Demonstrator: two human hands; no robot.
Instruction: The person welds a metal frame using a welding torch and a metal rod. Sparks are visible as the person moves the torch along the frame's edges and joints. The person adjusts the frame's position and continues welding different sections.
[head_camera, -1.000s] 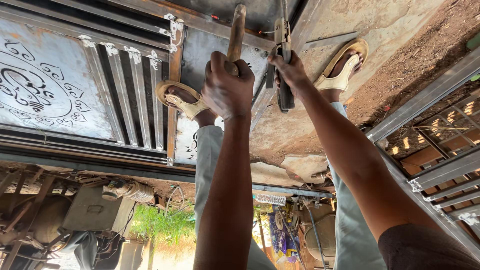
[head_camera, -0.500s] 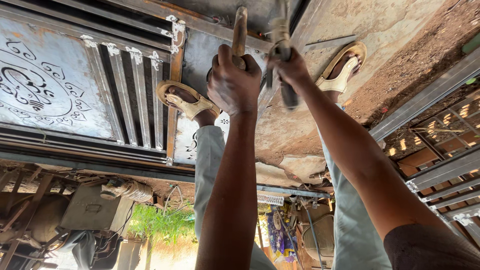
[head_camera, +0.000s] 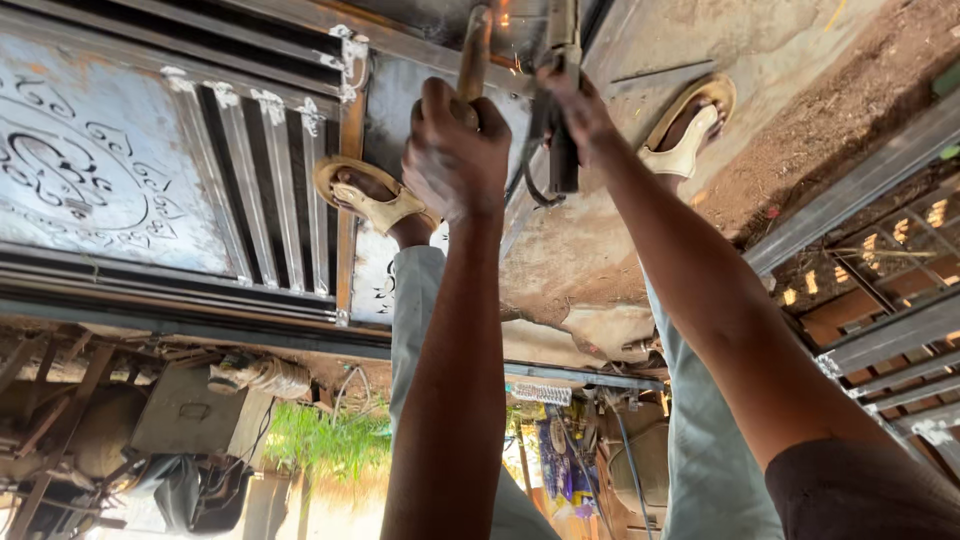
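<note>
— Gripping anything, that left hand (head_camera: 452, 150)?

— Yes, it is clamped round a wooden handle (head_camera: 473, 50), fingers wrapped tight. The handle runs away from the hand toward the far edge of the view, over the metal gate (head_camera: 110, 190) lying flat on the ground. What sits at the handle's far end I cannot tell; it is cut off.

— And the right hand (head_camera: 575, 110)?

— Closed on a dark welding holder (head_camera: 562, 140), just right of the handle. A black cable (head_camera: 530, 180) loops down from the holder below the fingers. A few small orange sparks (head_camera: 505, 15) show between the two tools at the far end.

— Where do the tools sit over the work?

— Both are over a plain steel sheet (head_camera: 400, 110) of the gate, right of a row of upright slats (head_camera: 250, 190) and a panel with scrollwork (head_camera: 60, 170).

— The feet?

— One tan sandal (head_camera: 365, 195) stands on the gate frame, just left of the left hand. The other sandal (head_camera: 690, 125) rests on the bare concrete floor (head_camera: 780, 60), right of the right hand. Pale trouser legs (head_camera: 415, 330) run down toward the near side behind both forearms.

— Anything else about?

— More steel frames (head_camera: 870, 250) lie at the right.
</note>
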